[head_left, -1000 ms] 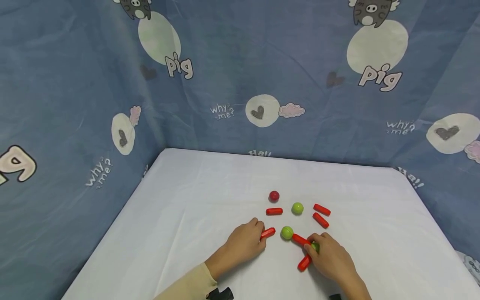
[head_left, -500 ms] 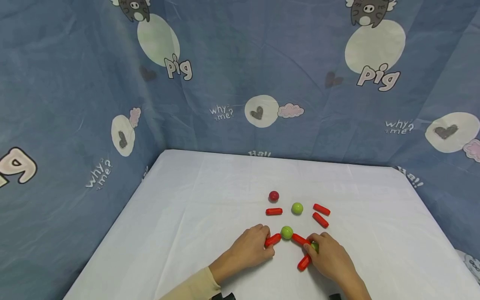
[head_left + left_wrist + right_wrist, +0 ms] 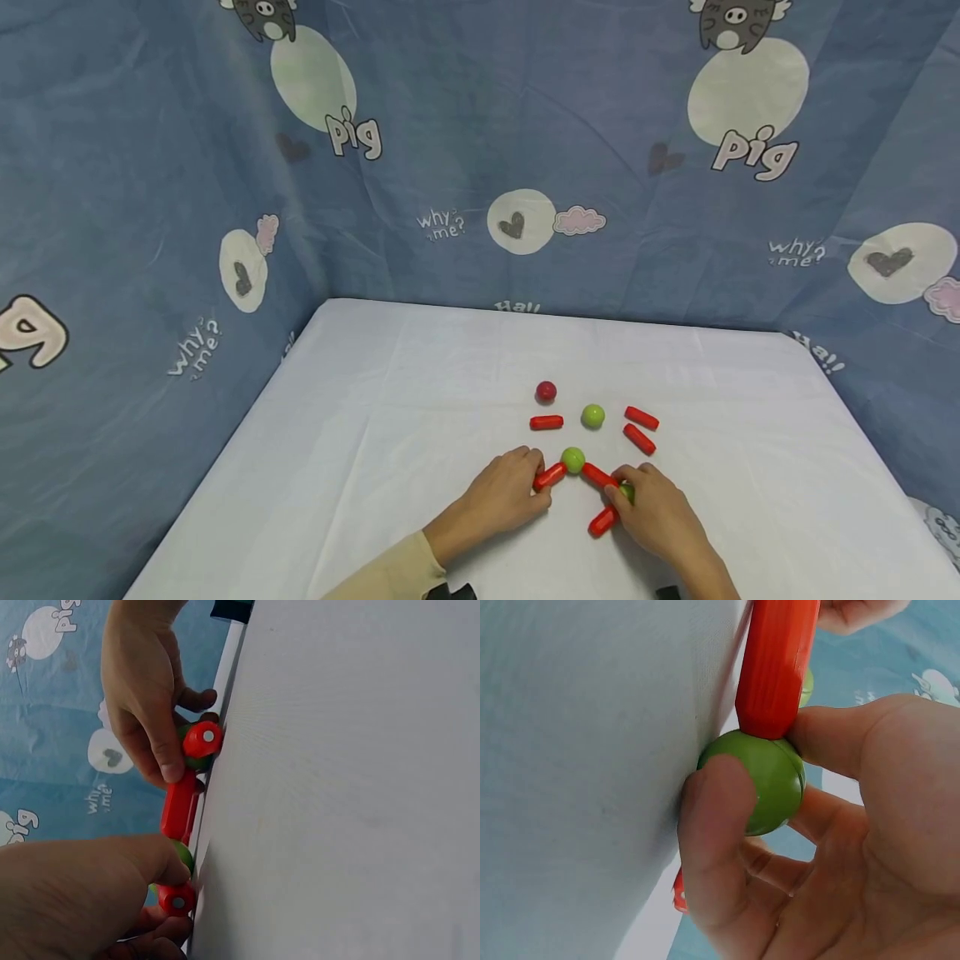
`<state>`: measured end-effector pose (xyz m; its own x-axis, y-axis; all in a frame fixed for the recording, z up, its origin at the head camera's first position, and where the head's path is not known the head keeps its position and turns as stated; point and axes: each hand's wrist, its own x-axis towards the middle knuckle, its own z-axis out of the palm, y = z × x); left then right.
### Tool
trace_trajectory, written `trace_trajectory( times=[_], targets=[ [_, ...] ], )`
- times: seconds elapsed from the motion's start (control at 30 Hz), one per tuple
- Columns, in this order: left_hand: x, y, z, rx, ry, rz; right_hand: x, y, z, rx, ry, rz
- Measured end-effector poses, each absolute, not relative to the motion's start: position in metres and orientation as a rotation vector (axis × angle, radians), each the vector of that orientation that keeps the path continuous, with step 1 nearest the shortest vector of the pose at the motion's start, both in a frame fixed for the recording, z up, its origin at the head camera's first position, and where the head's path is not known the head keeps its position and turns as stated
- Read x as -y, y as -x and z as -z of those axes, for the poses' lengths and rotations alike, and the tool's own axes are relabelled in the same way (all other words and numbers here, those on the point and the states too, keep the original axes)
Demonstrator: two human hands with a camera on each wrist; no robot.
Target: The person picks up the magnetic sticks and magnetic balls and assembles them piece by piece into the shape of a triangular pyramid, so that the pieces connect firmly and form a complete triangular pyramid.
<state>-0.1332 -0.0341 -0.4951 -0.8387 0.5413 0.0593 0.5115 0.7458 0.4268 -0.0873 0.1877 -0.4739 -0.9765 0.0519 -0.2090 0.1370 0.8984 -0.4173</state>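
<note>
My left hand [image 3: 504,492] pinches a red rod [image 3: 551,477] whose far end meets a green ball [image 3: 573,460]. On that ball's other side, a second red rod [image 3: 598,475] runs toward my right hand [image 3: 663,510]. Between the right thumb and fingers sits another green ball [image 3: 769,784], which the right wrist view shows with a red rod [image 3: 778,667] against it. A third red rod [image 3: 603,522] slants down to the left from the right hand's ball. In the left wrist view, fingers hide part of the near green ball [image 3: 182,855].
Behind the hands lie a dark red ball [image 3: 546,392], a loose red rod [image 3: 547,422], a loose green ball [image 3: 592,417] and two more red rods [image 3: 640,438] on the white table [image 3: 420,383]. A blue printed cloth [image 3: 420,150] hangs at the back and left.
My left hand has moved right, bringing its red rod up against the green ball. That ball has shifted slightly away from me. The right hand keeps its grip nearly in place.
</note>
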Motion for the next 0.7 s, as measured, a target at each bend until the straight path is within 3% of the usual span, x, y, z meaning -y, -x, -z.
trace_trajectory(
  times=[0.7],
  targets=[
    [0.0305,0.1391,0.4975,-2.892,-0.859,-0.695,-0.1871,0.0797,0.4690,-2.821,-0.008,0.672]
  ],
)
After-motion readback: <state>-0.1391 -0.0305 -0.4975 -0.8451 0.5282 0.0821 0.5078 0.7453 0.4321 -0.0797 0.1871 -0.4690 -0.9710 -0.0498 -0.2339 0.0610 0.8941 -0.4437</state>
